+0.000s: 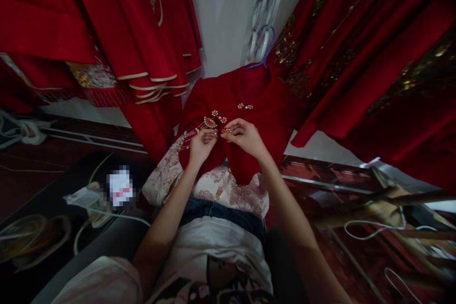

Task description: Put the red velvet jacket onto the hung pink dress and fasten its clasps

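Observation:
A red jacket [265, 130] on a purple hanger [265, 54] hangs in front of me, its lower part draped toward my lap. At its front edge, my right hand [244, 137] pinches a small gold flower-shaped button fastening [227, 131]. My left hand [204, 143] is closed at the facing edge, fingertips together; what lies between them is too small to make out. Just above it sits a fan-shaped ornament [209, 122] with beaded tassels trailing left. Another beaded fastening [245, 106] lies near the collar. Pale patterned fabric [217, 183] shows below the red cloth.
Red garments [117, 23] hang at the left, and gold-trimmed red ones [356, 57] at the right. To my left, a dark surface [46, 190] holds a plastic bag, a power strip and cables. Wooden pieces [392, 199] and white cords lie at the right.

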A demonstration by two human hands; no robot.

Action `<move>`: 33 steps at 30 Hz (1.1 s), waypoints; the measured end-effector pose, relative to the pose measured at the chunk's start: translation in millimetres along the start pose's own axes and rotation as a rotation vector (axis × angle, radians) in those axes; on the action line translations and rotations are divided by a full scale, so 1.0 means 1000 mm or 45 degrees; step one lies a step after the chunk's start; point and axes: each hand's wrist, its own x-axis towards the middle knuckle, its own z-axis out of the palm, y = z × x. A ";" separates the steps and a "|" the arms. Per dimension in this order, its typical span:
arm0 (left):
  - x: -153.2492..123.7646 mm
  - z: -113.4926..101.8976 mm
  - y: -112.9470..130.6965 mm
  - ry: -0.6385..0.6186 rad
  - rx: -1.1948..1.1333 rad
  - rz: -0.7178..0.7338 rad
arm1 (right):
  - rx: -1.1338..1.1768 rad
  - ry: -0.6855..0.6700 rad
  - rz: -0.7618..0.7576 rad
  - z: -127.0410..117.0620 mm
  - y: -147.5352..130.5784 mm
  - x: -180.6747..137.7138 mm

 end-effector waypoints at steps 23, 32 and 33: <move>-0.001 -0.010 -0.014 -0.022 0.113 0.016 | -0.343 0.213 -0.143 0.039 0.047 0.005; -0.001 -0.012 -0.007 0.171 0.317 0.167 | -0.041 0.124 0.027 -0.021 0.046 -0.022; -0.001 -0.013 -0.006 0.166 0.318 0.172 | -0.016 0.138 0.034 -0.029 0.045 -0.023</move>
